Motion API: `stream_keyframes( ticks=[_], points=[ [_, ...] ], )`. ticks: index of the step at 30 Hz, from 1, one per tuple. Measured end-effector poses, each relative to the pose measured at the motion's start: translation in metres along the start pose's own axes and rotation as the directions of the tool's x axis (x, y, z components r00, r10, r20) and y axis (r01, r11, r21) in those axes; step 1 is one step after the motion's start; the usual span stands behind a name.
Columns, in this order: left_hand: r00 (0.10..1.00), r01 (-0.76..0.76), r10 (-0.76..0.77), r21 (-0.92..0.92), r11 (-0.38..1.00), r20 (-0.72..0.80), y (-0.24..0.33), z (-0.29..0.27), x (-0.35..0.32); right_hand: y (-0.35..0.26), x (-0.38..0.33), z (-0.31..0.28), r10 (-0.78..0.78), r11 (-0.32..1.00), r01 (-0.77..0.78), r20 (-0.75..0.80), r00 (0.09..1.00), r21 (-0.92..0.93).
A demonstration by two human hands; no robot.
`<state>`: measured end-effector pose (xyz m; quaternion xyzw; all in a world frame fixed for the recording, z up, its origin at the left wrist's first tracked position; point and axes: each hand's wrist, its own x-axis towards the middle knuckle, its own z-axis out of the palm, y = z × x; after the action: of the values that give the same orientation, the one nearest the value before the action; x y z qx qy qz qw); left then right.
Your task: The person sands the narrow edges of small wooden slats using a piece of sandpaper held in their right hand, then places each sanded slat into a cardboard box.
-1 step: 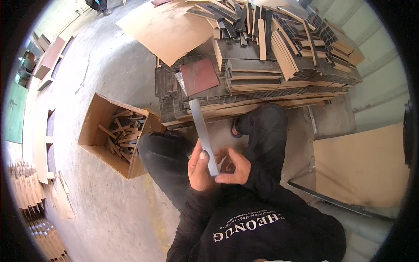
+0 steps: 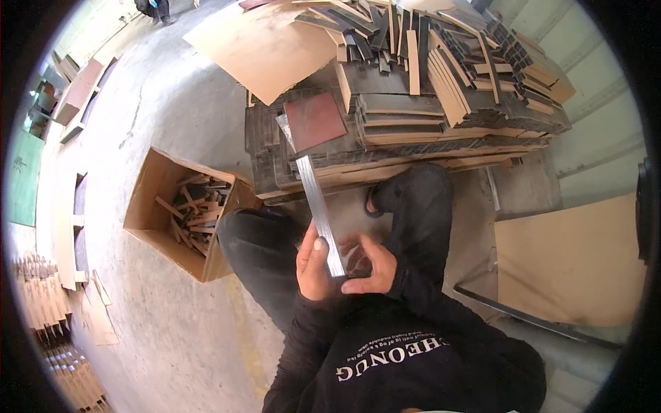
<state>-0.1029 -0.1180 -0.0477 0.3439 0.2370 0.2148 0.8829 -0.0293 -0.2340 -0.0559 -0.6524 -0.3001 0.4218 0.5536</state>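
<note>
I sit on the floor in dark trousers and a black top. Both hands grip the near end of a long, narrow grey strip (image 2: 318,203) that slants up and away toward the pile in front. My left hand (image 2: 311,270) wraps the strip from the left, thumb along its face. From the right, my right hand (image 2: 370,267) pinches its lower end, with a small dark piece under the fingers.
Ahead lies a big pile of dark and tan boards and strips (image 2: 427,103), a reddish square panel (image 2: 315,120) on top. An open cardboard box (image 2: 148,199) of wood offcuts stands at my left. A tan board (image 2: 571,265) leans at right. Another person's legs (image 2: 155,8) stand far off.
</note>
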Motion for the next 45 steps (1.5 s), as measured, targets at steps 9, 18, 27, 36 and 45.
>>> stream_keyframes(
  ticks=[9,18,27,36,45],
  points=[
    [0.956,0.067,-0.051,-0.045,0.997,0.289,0.008,0.010,-0.001,-0.020,0.014,-0.010,-0.680,0.486,0.567,0.120,0.723,-0.664],
    [0.932,0.305,-0.259,-0.163,0.938,0.253,0.012,0.003,-0.015,-0.057,0.046,-0.058,-0.606,0.254,0.447,0.219,0.765,-0.858],
    [0.971,0.044,-0.124,0.358,0.933,0.204,0.016,-0.041,0.013,-0.033,0.046,-0.059,-0.235,0.960,0.250,-0.125,0.964,0.124],
    [0.855,-0.454,0.296,0.890,0.035,0.425,0.039,-0.003,0.036,0.018,0.051,-0.028,-0.458,0.012,-0.316,0.287,0.842,0.949],
    [0.976,-0.129,0.029,0.471,0.872,0.215,0.026,0.005,0.055,0.025,0.055,0.005,-0.298,0.195,-0.413,0.455,0.839,0.890]
  ],
)
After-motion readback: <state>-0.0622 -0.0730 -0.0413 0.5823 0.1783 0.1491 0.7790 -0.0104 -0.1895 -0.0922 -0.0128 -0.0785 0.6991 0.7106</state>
